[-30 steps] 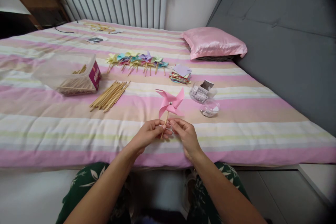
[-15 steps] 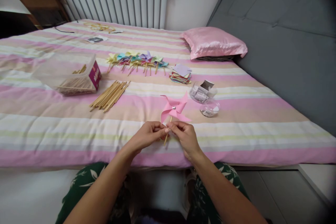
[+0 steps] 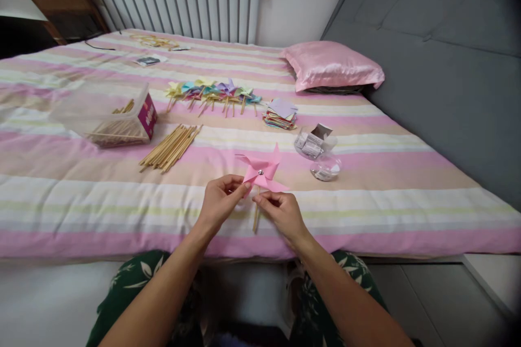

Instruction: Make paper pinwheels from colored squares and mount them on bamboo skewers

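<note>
A pink paper pinwheel (image 3: 266, 167) with a silver pin at its centre stands upright on a thin wooden stick (image 3: 255, 219) above the near part of the bed. My right hand (image 3: 283, 214) pinches the stick just below the blades. With thumb and fingers, my left hand (image 3: 222, 200) grips the lower left blade; part of that blade is hidden by the fingers. Left of the hands lies a loose bundle of wooden sticks (image 3: 170, 149). To the right are a small round clear tub (image 3: 325, 167) and a clear container with a box in it (image 3: 311, 143).
Several finished pinwheels (image 3: 214, 92) lie in a row further back. Beside them is a stack of coloured paper squares (image 3: 280, 114). A clear plastic box (image 3: 118, 119) holding sticks rests at left. A pink pillow (image 3: 331, 65) lies by the grey headboard (image 3: 431, 54).
My left hand has moved from the stick up to a blade. The pinwheel has shifted slightly left and its blades have turned. My right hand stays on the stick.
</note>
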Tool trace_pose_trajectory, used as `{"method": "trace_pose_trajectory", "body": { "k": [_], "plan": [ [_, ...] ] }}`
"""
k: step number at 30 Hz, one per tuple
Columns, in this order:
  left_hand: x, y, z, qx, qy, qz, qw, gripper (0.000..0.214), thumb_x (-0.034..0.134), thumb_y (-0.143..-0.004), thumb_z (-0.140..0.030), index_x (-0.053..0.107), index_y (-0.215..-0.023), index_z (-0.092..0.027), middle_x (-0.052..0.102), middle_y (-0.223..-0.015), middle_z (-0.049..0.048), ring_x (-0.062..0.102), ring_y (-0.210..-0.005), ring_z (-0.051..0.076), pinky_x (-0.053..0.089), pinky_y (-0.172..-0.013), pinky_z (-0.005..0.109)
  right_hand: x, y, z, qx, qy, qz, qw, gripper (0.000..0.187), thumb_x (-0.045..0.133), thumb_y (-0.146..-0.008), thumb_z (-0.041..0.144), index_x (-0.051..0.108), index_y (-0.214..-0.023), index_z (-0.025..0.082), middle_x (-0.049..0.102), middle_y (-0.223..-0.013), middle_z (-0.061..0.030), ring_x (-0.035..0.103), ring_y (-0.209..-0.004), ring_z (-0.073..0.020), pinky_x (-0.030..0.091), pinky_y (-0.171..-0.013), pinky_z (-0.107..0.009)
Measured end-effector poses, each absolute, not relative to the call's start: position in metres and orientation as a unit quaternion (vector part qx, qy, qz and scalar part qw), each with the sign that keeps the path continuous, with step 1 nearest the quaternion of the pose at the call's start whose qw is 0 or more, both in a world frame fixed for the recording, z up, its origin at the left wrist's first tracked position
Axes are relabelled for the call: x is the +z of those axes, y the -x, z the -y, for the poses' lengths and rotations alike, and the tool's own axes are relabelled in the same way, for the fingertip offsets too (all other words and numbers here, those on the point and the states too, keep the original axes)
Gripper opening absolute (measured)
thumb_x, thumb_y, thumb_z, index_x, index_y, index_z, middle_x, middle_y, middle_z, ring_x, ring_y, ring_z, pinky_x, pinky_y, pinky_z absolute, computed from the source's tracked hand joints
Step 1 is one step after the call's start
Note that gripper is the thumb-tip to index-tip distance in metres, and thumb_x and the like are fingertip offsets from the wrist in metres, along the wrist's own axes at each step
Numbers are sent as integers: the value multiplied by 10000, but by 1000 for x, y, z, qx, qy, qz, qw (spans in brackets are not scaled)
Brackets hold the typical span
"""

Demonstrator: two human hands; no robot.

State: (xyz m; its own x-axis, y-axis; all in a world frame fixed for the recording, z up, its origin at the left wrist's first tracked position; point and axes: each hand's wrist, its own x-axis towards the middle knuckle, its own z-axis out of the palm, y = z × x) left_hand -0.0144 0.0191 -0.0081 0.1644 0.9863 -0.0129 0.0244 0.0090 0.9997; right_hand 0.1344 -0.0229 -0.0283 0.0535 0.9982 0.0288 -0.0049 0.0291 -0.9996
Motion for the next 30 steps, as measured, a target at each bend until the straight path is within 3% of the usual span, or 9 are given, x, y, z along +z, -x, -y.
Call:
{"method": "trace_pose_trajectory", "body": {
  "k": [11,16,19,24,30],
  "plan": [
    [6,12,-15,422,-520,-426,608,336,714,-662,-302,617,-926,-119,632,-684,19,540,-579,115,416,-559,223,-22,-133,24,487,493,502,517,207,648,-757,350,729,-783,162,708,-746,-35,598,-682,-159,443,-665,-260],
    [6,13,-15,468,-493,-418,603,204,691,-699,-314,603,-715,-131,519,-607,-32,452,-544,68,337,-515,184,-20,-132,26,491,476,552,478,200,633,-760,329,690,-700,148,662,-673,-21,553,-623,-138,411,-601,-240],
    [3,14,-16,481,-459,-438,605,277,733,-649,-281,499,-591,-143,433,-544,-63,401,-504,52,296,-485,179,-22,-132,26,477,487,575,452,198,624,-763,317,677,-688,142,645,-659,-22,525,-598,-132,400,-584,-240],
    [2,13,-17,478,-440,-437,622,359,760,-617,-279,425,-576,-157,405,-541,-72,401,-499,51,291,-481,181,-25,-132,26,460,488,596,441,204,607,-775,319,670,-700,140,630,-656,-17,512,-606,-133,399,-594,-244],
    [2,13,-17,473,-429,-434,635,342,769,-600,-271,450,-570,-150,431,-531,-63,394,-493,49,285,-466,180,-18,-131,28,490,469,593,434,230,602,-779,327,679,-685,133,620,-637,-8,499,-594,-125,387,-588,-236]
  ]
}}
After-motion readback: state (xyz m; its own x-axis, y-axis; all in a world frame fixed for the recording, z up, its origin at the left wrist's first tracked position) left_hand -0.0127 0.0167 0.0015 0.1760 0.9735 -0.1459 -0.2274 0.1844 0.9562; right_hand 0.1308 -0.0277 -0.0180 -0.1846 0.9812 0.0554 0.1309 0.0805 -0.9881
